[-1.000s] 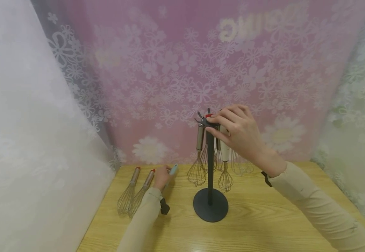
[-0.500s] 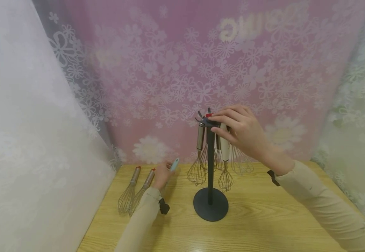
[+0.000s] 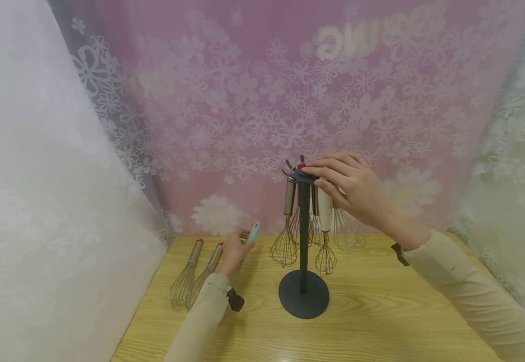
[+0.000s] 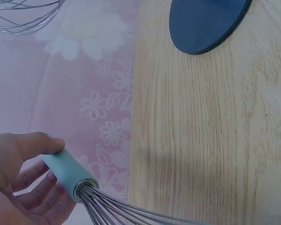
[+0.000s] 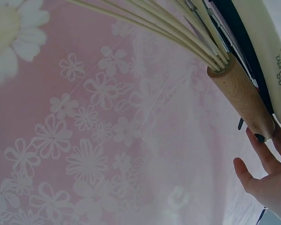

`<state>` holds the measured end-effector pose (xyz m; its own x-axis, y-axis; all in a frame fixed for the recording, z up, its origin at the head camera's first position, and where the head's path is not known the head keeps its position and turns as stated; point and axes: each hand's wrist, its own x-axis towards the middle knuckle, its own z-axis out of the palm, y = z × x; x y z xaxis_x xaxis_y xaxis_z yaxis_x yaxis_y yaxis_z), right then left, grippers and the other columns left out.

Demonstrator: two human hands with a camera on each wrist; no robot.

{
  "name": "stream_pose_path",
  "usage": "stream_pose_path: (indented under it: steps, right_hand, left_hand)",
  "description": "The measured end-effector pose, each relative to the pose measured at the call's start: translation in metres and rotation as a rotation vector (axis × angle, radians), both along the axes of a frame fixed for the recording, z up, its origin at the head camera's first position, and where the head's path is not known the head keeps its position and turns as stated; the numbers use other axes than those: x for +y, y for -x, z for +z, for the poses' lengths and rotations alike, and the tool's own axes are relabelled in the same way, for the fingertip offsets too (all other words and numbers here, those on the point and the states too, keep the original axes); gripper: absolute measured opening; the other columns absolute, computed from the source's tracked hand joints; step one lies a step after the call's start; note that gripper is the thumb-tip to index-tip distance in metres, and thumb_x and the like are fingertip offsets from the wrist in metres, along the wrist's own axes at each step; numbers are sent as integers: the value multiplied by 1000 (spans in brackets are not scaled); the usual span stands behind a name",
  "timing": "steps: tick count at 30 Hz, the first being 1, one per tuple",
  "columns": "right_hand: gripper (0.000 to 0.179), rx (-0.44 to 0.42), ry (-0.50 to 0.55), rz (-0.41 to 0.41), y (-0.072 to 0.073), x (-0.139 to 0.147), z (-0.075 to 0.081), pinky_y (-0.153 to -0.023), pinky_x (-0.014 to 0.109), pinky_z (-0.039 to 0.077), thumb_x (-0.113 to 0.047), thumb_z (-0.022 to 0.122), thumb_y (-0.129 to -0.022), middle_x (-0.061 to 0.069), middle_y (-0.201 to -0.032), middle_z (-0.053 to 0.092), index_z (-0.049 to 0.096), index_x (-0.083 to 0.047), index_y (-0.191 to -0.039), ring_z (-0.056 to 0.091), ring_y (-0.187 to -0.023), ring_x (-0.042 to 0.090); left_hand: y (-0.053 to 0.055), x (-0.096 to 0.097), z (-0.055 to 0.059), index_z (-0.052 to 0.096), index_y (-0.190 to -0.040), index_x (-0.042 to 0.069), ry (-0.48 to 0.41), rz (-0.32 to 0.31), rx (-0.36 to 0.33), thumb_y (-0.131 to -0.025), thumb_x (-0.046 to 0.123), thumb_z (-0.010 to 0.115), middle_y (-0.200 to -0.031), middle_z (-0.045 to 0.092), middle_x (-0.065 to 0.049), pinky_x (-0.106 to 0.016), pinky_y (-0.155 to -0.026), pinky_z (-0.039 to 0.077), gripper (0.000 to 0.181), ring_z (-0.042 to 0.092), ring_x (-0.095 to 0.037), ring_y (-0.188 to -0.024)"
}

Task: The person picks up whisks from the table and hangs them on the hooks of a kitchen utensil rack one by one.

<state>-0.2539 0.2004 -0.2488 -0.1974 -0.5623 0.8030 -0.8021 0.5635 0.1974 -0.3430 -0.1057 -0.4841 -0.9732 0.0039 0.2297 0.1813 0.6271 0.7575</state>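
Observation:
My left hand [image 3: 234, 252] grips a whisk by its mint-green handle [image 4: 68, 172], which tilts upward near the table's back edge. In the left wrist view its wires fan down to the lower right. A dark whisk stand [image 3: 304, 241] rises from a round base. Over its hooked top lies my right hand [image 3: 356, 190], fingers extended and touching it. Several whisks hang there, among them a steel-handled one [image 3: 289, 198] and a cream-handled one [image 3: 325, 218]. The right wrist view shows a wooden-handled whisk [image 5: 241, 98] beside spread fingers and thumb.
Two steel whisks with red tips, an outer whisk [image 3: 192, 259] and an inner whisk [image 3: 214, 261], lie left of my left forearm. The wooden table [image 3: 371, 317] ends behind the stand at a pink flowered curtain [image 3: 244, 100].
My left hand has raised the mint whisk's handle end slightly. My right hand has slid a little to the right, its thumb moving away from the stand's post.

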Motion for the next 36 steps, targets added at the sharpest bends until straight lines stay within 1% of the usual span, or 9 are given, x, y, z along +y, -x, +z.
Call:
stream_pose_path:
  steps: [8,14,18,20,24,27,29,31,36]
  right_hand:
    - [49,-10,-1,-6,2,1,-1,-101,50,43,-41,39,-111,11,-124,70,70,-7,-128,60,-115,35]
    - [49,-22,8,-9,1,0,0,-101,48,43,-41,39,-110,10,-123,71,71,-7,-127,60,-113,34]
    - [49,-20,16,-12,-1,-1,0,-99,48,44,-41,41,-110,10,-122,71,72,-6,-126,61,-111,34]
    - [49,-21,19,-16,-1,-2,1,-98,48,44,-41,41,-110,10,-121,72,72,-6,-125,61,-110,34]
    - [49,-25,22,-23,-2,-2,1,-97,47,44,-42,41,-109,10,-120,72,72,-6,-125,61,-109,33]
    - [50,-24,23,-31,-3,-3,1,-98,47,44,-42,41,-109,9,-120,72,73,-6,-124,61,-109,33]
    - [50,-22,24,-38,-3,-3,1,-98,47,44,-42,41,-109,9,-119,72,73,-6,-123,61,-109,32]
    - [51,-19,27,-45,-4,-4,2,-98,48,44,-43,41,-109,9,-118,72,73,-6,-123,62,-108,32]
    - [50,-3,39,-50,-5,-7,2,-97,48,44,-43,43,-109,9,-116,73,75,-6,-120,63,-105,32]
  left_hand:
    - [-10,1,9,67,-125,3,9,-27,99,-89,8,78,-114,72,-18,-50,-81,59,38,71,-35,-98]
    - [-14,4,14,67,-126,3,-15,-22,123,-90,6,77,-115,71,-16,-52,-84,57,38,70,-35,-101]
    - [-15,5,17,66,-127,4,-24,-44,155,-90,8,77,-116,71,-15,-51,-84,58,39,70,-35,-102]
    - [-16,6,19,66,-127,3,-39,-62,175,-90,6,77,-117,70,-18,-52,-84,58,39,70,-36,-102]
    - [-19,9,24,65,-129,4,-74,-76,167,-90,7,77,-120,69,-17,-52,-84,58,41,69,-36,-104]
    - [-20,11,27,65,-131,6,-81,-67,149,-91,10,77,-122,69,-15,-50,-86,58,42,68,-34,-107]
    - [-21,12,28,65,-131,7,-76,-59,152,-91,11,77,-122,69,-14,-49,-85,59,41,68,-33,-107]
    - [-23,13,29,65,-130,8,-81,-58,162,-91,10,77,-121,70,-14,-48,-84,59,41,69,-32,-107]
    - [-27,14,34,65,-129,6,-139,-113,220,-92,7,75,-121,69,-16,-45,-82,61,38,69,-34,-106]
